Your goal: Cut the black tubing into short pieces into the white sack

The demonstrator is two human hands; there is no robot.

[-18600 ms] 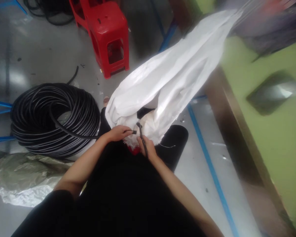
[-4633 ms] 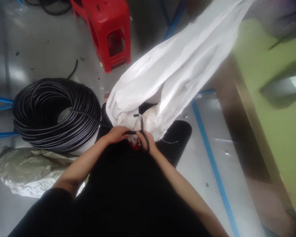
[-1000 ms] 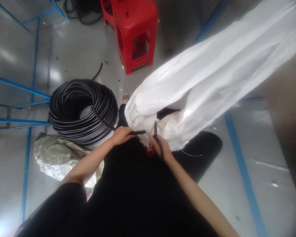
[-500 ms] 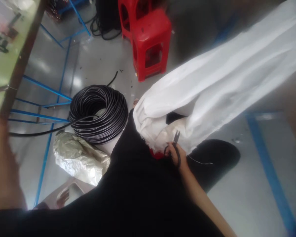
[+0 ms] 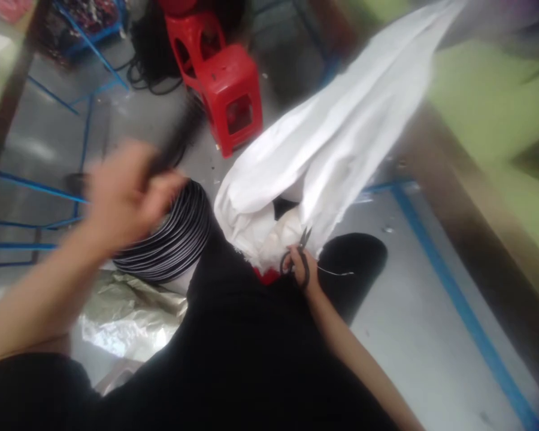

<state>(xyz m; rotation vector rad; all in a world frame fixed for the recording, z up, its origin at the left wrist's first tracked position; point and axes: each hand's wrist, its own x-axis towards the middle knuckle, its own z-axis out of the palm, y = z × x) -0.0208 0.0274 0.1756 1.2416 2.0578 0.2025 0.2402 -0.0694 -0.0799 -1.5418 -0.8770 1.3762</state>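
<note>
We are observing both bare hands at work above the lap. The left hand [image 5: 126,197] is hanging in front of the coil [image 5: 188,233], blurred, and we are reading its fingers as clamped around a black cable [image 5: 175,140], which is sticking out above the fist toward the red stool [image 5: 236,72] as a dark smear; its far end we are not managing to make out. The right hand [image 5: 304,269] is gripping a pair of scissors [image 5: 303,240], fingers wrapped on the handles, blades standing slightly apart and pointing away from the body. Between the blades we are seeing no cable. The scissors are sitting over the near, frayed edge of a white sheet [image 5: 314,143], which is stretching from the lap up toward the green tabletop [image 5: 471,120] on the right. A thin pale thread [image 5: 336,273] is lying on the dark trouser leg, just beside the right hand. On the floor, the coil is standing behind the left hand and partly hidden by it, while a crumpled bag [image 5: 130,299] is lying just beside the coil, nearer the body.
</note>
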